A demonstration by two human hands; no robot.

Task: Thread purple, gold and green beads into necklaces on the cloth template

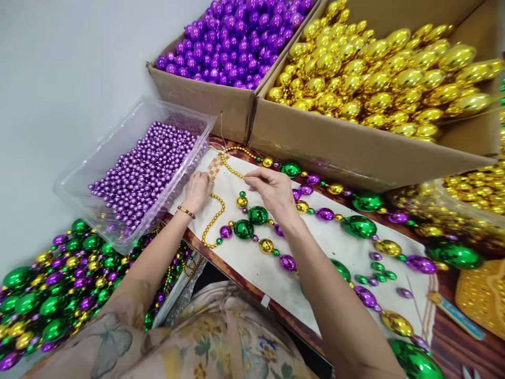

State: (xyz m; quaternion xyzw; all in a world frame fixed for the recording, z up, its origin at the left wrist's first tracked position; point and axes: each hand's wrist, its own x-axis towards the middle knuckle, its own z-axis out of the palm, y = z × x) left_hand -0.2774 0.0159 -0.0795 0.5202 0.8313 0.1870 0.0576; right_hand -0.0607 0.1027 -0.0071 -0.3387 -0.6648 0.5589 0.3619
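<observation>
A necklace of small gold beads and larger green, purple and gold beads lies looped over a white cloth. One gold bead strand ends at my right hand, whose thumb and forefinger pinch it just above the cloth. The other gold bead strand curves up to my left hand, resting on the cloth with its fingers bent down around that end. The exact grip of the left fingertips is hidden. Below my right hand sit big green beads, partly overlapping.
A clear plastic tub of small purple beads stands left. Behind are cardboard boxes, one with purple beads, one with gold beads. Finished-looking bead strings heap at lower left. Loose beads and a blue-labelled tool lie right.
</observation>
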